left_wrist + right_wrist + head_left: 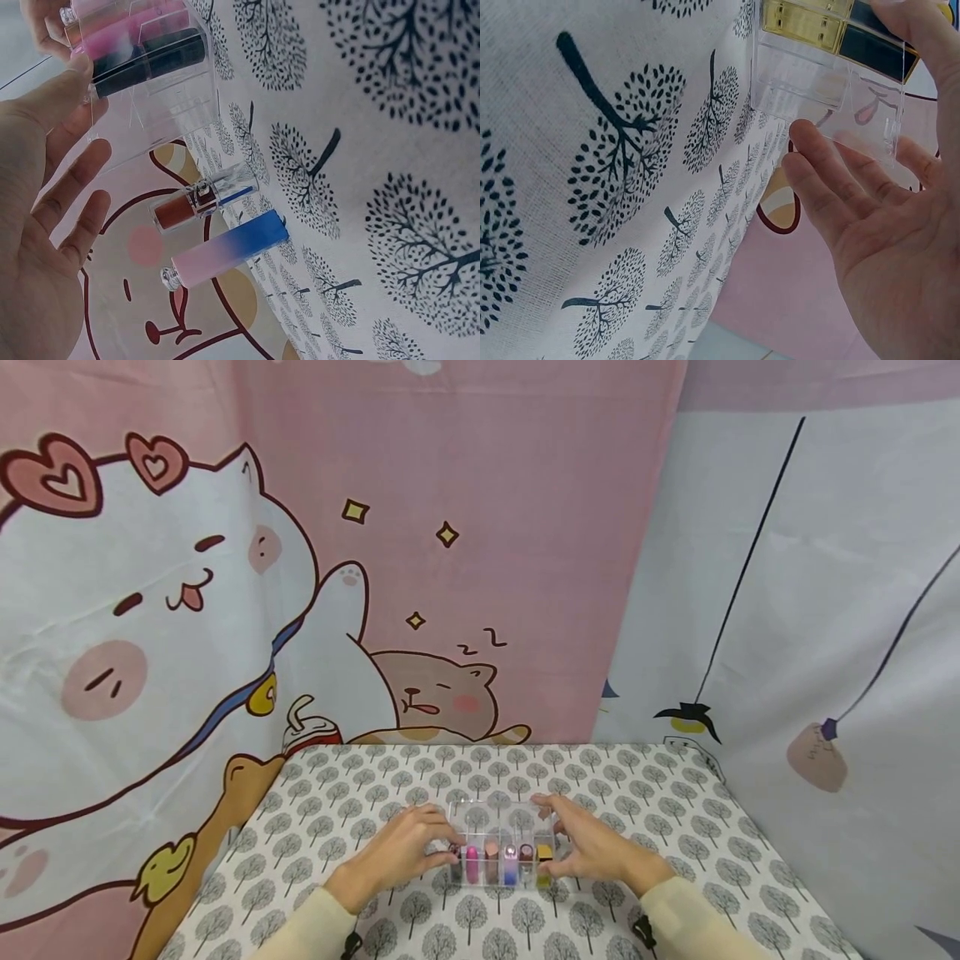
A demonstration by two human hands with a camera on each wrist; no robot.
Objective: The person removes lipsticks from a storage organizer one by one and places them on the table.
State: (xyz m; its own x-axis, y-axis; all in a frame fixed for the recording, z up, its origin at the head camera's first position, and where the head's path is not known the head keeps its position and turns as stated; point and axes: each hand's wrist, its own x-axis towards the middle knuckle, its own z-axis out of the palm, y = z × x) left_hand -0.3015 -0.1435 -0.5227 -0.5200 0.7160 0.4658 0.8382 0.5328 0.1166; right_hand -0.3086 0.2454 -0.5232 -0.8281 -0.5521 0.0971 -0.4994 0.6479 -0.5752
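Between my hands a clear lipstick organizer holds a row of lipsticks in its front slots. Among them are a bright pink lipstick, a pink-to-blue lipstick and a gold-and-black tube. My left hand grips the organizer's left end, thumb next to a black lipstick. My right hand holds the right end, thumb in front and fingers round the back. Past the left fingers in the left wrist view stand a red-brown lipstick and a pink-to-blue one, apart from the organizer.
A white cloth with grey trees covers the table. Behind it hangs a pink curtain with cartoon animals, and a pale curtain drops along the right side.
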